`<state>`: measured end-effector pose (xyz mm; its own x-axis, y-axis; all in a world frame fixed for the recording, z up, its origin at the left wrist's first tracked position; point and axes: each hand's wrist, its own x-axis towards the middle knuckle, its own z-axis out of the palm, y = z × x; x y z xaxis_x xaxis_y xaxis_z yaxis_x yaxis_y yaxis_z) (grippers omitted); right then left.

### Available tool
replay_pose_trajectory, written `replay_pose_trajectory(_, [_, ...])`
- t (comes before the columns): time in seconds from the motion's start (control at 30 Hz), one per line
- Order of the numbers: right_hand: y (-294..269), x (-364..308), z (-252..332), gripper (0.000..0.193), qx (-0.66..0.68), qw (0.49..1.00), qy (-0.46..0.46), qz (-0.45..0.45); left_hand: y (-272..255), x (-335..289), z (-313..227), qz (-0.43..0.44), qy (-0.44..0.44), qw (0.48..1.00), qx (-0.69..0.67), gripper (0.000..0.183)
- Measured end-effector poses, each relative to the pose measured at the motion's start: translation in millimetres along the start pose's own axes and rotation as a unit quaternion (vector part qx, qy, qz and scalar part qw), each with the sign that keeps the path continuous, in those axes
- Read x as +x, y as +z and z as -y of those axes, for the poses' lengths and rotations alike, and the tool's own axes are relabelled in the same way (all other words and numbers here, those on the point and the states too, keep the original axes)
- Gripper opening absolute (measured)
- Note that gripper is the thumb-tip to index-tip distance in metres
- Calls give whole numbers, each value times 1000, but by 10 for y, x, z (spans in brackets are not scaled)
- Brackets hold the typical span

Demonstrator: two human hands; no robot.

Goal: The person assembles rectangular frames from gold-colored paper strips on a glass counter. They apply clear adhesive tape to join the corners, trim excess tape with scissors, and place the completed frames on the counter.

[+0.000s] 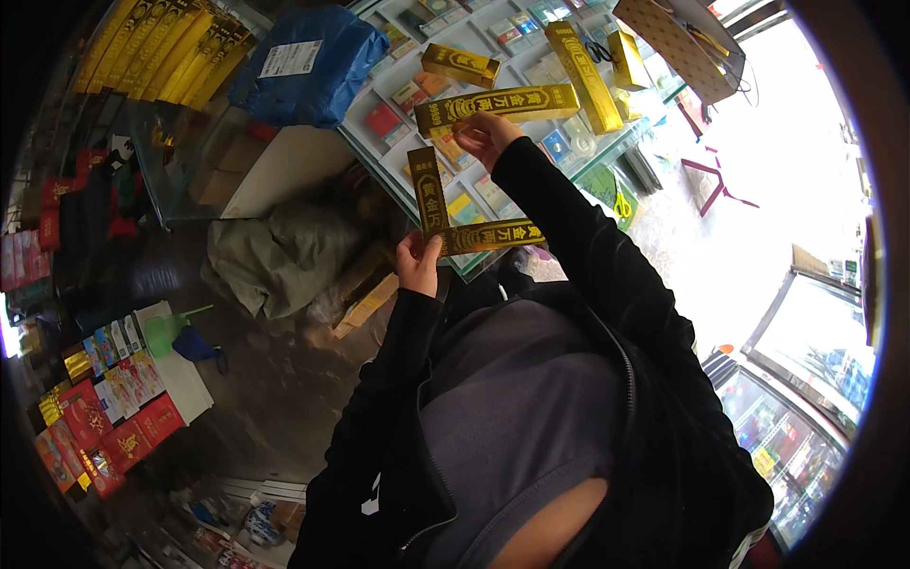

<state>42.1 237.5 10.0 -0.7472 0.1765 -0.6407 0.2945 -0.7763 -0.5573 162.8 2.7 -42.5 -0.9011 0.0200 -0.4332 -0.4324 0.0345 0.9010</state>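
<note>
My left hand (419, 266) is closed at the corner where two long gold boxes meet. One gold box (491, 236) runs to the right from my thumb, and a darker gold box (427, 188) points away from me. Whether these two are joined is hidden by my fingers. Farther off, my right hand (487, 138) has its fingers curled on the near edge of another long gold box (531, 102), which lies level over the glass counter (379, 169). Past it on the counter are a shorter gold box (461, 64) and a slanting long gold box (584, 81).
A blue wrapped parcel (311, 71) sits at the counter's left end, beside a row of gold packs (156, 47). A patterned carton (678, 43) stands at the far right. Grey-green cloth (284, 256) lies left of me, with a cardboard box (368, 303) beside it.
</note>
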Motion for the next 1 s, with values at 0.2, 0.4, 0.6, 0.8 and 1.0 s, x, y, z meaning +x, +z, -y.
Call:
replay_pose_trajectory(0.2, [-142,562,-137,21,-369,920,-76,106,-65,156,140,-7,90,995,52,58])
replay_pose_trajectory(0.4, [-24,130,-73,32,-174,977,98,-80,-56,620,-350,-59,253,946,196,57])
replay_pose_trajectory(0.6, [-33,-243,201,37,-533,844,-57,-10,136,1105,-717,-11,273,932,240,62])
replay_pose_trajectory(0.8, [-94,-163,185,49,-747,552,-371,-13,251,1187,-767,51,267,924,269,66])
replay_pose_trajectory(1.0, [-95,-61,164,55,-807,493,-325,3,316,1171,-802,76,219,938,256,63])
